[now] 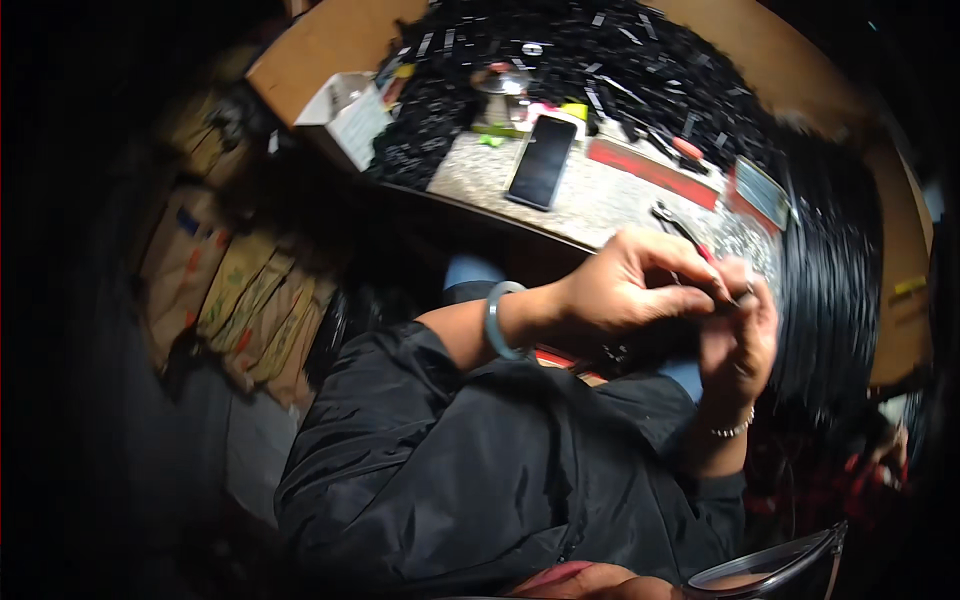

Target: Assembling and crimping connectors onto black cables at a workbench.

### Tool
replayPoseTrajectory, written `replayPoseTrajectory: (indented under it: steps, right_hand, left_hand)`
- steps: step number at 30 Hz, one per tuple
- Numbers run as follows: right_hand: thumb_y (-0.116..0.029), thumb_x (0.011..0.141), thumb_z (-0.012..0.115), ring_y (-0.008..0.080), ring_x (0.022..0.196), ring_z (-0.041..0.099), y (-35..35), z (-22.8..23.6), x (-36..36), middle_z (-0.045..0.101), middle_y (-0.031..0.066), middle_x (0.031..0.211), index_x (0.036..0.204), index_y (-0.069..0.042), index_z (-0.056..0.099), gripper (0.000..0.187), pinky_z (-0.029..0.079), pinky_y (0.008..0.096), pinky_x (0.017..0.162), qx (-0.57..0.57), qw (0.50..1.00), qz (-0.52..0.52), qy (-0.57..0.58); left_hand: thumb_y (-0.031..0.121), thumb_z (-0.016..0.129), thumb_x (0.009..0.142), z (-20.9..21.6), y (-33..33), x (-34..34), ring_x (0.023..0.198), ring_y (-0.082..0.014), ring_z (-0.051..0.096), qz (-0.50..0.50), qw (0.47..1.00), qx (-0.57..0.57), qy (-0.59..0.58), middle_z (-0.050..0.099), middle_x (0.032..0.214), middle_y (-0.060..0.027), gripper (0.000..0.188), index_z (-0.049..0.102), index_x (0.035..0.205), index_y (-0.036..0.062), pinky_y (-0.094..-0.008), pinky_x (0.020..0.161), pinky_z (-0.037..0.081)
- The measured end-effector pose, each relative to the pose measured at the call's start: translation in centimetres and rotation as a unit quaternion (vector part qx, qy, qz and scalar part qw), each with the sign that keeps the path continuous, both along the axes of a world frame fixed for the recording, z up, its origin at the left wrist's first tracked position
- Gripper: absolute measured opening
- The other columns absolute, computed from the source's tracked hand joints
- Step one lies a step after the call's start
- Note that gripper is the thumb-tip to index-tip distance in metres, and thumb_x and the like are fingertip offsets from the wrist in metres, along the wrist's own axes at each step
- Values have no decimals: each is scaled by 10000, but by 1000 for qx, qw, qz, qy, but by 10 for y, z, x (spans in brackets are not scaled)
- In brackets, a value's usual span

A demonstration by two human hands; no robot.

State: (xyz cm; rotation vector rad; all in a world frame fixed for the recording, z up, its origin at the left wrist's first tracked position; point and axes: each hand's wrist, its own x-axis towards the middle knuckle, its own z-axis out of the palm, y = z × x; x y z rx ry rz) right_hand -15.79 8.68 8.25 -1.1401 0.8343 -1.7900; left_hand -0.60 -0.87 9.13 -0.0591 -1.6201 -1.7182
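Left hand (645,285), right hand (742,325), fingertips nearly meeting, grips too blurred to tell, red-handled metal tool (676,225) just beyond, speckled pale tabletop (475,175)

Speckled pale-grey tabletop (472,172), black phone screen (544,162), red-sided box (652,176), grey-blue bangle (491,322), black jacket (470,460).

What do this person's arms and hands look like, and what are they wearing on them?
Both the left hand and the right hand look ungloved. Dark, shiny sleeves leave the forearms partly bare. A smooth, pale grey-green bangle rings the left wrist; a pale beaded bracelet the right.
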Motion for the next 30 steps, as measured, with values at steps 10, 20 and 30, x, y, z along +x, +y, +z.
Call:
replayPoseTrajectory:
  steps: [10, 20, 30]
  right_hand:
    - [-339, 830, 653, 224, 909, 473, 0, 0, 10, 460, 79, 924, 859, -71, 470, 326, 409, 377, 853, -19, 997, 69, -27]
    - [-162, 802, 667, 228, 871, 494, -16, -9, 7, 469, 96, 893, 885, -81, 421, 272, 459, 398, 787, -1, 999, 26, -34]
    - [-43, 783, 678, 181, 801, 545, -25, -23, 12, 535, 69, 813, 831, -44, 512, 173, 484, 355, 752, 26, 999, -29, -20]
  left_hand:
    - [64, 664, 800, -28, -26, 58, 898, -126, 603, 211, 961, -110, -145, 658, 951, -96, 226, 637, 1013, -7, -278, 761, 479]
    - [85, 669, 709, -146, -215, 195, 859, -337, 571, 636, 549, -319, -439, 585, 917, -146, 234, 644, 940, 53, -401, 749, 470]
    - [69, 613, 839, -95, -186, 154, 769, -189, 628, 591, 708, -275, -271, 612, 939, -67, 229, 617, 1068, 58, -281, 690, 505]
